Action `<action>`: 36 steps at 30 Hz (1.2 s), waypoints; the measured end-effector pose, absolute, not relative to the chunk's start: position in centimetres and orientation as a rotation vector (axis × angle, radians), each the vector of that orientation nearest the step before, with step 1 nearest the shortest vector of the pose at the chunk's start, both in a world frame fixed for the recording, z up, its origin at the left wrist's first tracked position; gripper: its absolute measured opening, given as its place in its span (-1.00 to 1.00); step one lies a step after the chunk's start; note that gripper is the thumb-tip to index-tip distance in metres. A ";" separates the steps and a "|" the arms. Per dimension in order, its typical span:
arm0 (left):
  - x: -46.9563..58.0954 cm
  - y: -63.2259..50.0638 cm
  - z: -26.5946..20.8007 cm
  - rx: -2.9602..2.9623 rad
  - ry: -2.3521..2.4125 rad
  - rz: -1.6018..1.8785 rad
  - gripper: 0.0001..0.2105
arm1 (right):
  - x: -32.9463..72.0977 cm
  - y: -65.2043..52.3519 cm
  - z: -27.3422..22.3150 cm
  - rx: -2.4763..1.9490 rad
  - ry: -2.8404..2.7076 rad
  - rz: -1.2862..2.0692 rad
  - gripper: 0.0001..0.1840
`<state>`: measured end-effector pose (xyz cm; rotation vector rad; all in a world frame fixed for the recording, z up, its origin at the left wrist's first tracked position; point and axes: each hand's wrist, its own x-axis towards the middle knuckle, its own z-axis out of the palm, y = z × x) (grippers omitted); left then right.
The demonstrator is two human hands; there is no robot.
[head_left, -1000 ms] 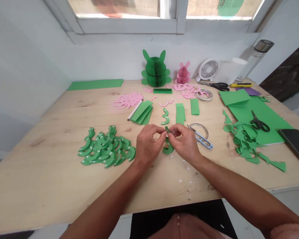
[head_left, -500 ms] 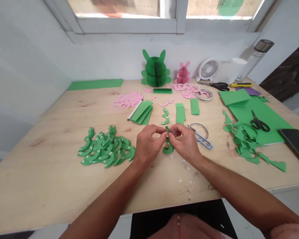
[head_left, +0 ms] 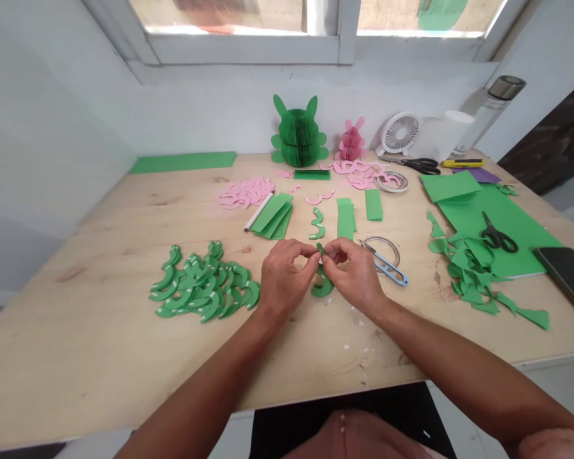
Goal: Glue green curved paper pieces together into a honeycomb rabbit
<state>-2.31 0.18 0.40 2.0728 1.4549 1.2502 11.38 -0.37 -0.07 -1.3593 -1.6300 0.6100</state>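
Note:
My left hand (head_left: 287, 271) and my right hand (head_left: 354, 268) meet at the middle of the table, thumbs and forefingers pinching one green curved paper cutout (head_left: 322, 287) between them. Its lower curve hangs below my fingertips; part of its upper end is hidden by them. Just beyond lies another green curved cutout (head_left: 318, 224) with small white strips on it. Left of my left hand is a heap of green curved cutouts (head_left: 205, 284) with white strips. Beside my right hand are blue thread snips (head_left: 387, 266) and a thin roll of tape (head_left: 396, 245).
Green scraps (head_left: 473, 271), black scissors (head_left: 497, 236) and a phone (head_left: 567, 277) lie at right. Folded green papers (head_left: 273, 215), a white pen (head_left: 259, 211) and pink cutouts (head_left: 246, 192) lie farther back. A green honeycomb paper figure (head_left: 299, 137) and a small fan (head_left: 400, 134) stand by the wall.
Almost nothing differs. Both hands keep their pinch on the green cutout, with only a very slight shift of the fingers.

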 end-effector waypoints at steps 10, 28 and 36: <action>-2.3 0.2 0.5 2.056 1.465 1.236 -0.93 | 11.4 -0.4 0.0 -1.362 -1.632 0.619 -0.96; -2.2 0.1 0.5 2.047 1.487 1.211 -0.94 | 11.5 -0.3 -0.3 -1.378 -1.636 0.628 -0.96; -2.2 0.1 0.3 2.109 1.511 1.211 -0.95 | 11.4 -0.4 -0.3 -1.380 -1.643 0.610 -0.95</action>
